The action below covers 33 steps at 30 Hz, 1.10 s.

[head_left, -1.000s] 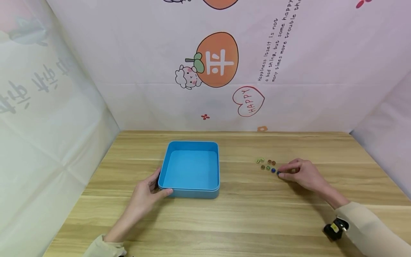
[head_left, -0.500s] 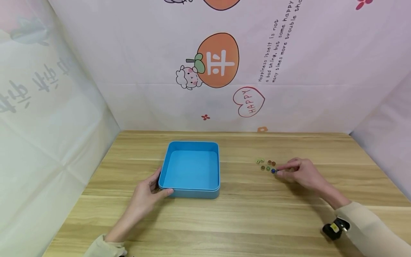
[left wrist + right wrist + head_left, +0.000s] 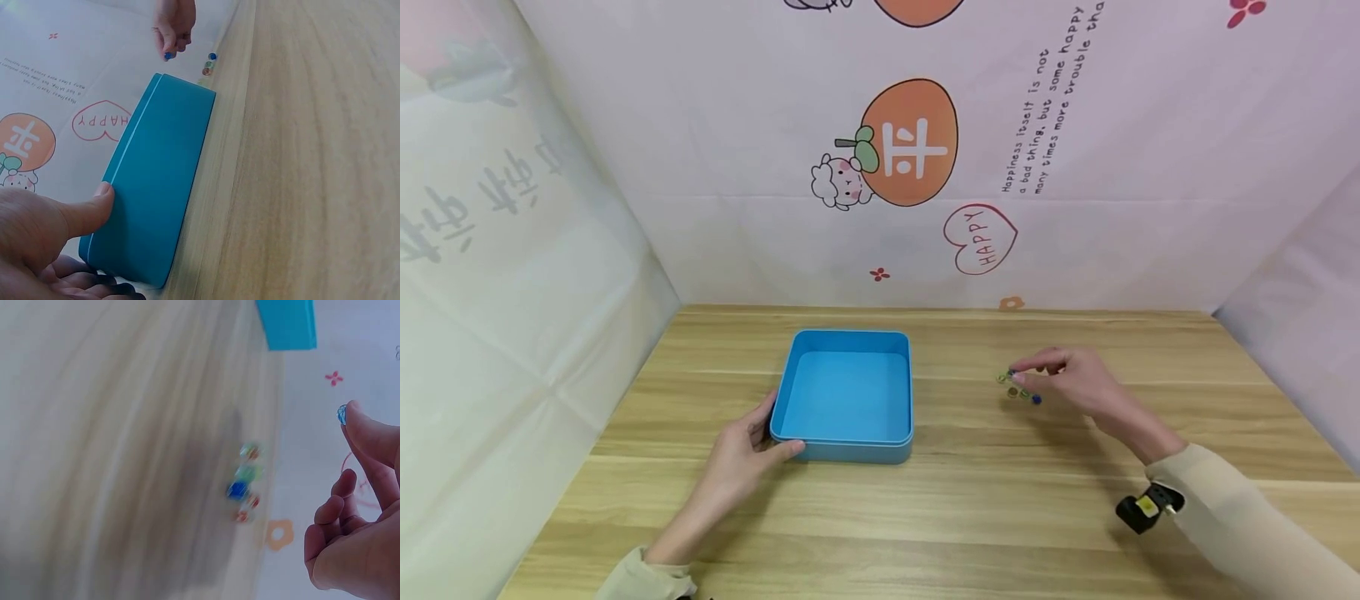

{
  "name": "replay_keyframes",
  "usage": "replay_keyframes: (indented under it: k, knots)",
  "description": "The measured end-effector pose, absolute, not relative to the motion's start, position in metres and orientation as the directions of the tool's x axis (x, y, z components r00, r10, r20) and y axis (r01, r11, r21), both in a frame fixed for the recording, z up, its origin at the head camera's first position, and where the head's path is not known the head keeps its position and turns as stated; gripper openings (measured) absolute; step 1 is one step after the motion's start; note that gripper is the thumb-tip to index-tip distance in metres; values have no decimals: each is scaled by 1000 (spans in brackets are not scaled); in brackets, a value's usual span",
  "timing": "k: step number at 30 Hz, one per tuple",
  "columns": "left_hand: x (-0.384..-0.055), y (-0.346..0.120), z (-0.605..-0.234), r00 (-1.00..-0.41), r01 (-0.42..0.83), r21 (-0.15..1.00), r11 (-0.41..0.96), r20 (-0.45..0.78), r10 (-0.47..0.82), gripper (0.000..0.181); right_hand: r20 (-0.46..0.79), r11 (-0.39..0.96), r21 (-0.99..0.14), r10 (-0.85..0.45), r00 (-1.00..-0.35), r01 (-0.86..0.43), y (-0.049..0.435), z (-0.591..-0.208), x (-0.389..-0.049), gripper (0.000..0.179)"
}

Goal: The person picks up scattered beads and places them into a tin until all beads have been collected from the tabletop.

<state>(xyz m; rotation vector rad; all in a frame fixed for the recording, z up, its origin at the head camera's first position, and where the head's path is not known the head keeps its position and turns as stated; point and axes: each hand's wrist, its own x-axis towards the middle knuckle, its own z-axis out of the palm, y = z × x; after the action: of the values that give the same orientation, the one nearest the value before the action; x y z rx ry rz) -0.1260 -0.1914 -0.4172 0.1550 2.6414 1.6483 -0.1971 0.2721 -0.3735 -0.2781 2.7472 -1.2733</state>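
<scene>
My left hand (image 3: 741, 458) holds the near left corner of a square, open blue box (image 3: 850, 396), thumb on the front wall and fingers along the left side. The left wrist view shows its thumb against the rim. My right hand (image 3: 1071, 382) pinches a small blue glass bead (image 3: 342, 414) between thumb and index finger, other fingers curled. It is raised over a small group of beads on the table. Among them are another blue bead (image 3: 237, 490), a green bead (image 3: 249, 472) and brownish-orange beads (image 3: 242, 515). The hand partly covers the group in the head view.
Box and beads stand on a wood-grain table (image 3: 970, 517), the beads to the right of the box. A white printed sheet (image 3: 737, 167) hangs behind the table, with more sheeting at both sides. A small black camera (image 3: 1141, 510) sits at my right wrist.
My right hand has lifted one blue bead from the right end of the group and carried it left and up over the others. The left hand and box have stayed put.
</scene>
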Motion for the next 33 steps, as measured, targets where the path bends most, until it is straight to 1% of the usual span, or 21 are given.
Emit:
replay_keyframes:
  k: [12, 19, 27, 33]
  knots:
    - [-127, -191, -419, -996, 52, 901, 431, 14, 91, 87, -16, 606, -782, -254, -967, -146, 218, -352, -212, 27]
    - [-127, -192, -418, -996, 52, 895, 442, 14, 89, 87, -20, 530, -834, -309, -951, -154, 179, -345, -223, 24]
    - [-126, -192, -417, -995, 65, 895, 441, 24, 97, 86, 39, 477, -846, -388, -921, -238, 140, -350, -232, 20]
    - [-126, -192, -417, -995, 60, 895, 442, 21, 93, 86, 52, 484, -831, -421, -906, -273, 112, -350, -234, 16]
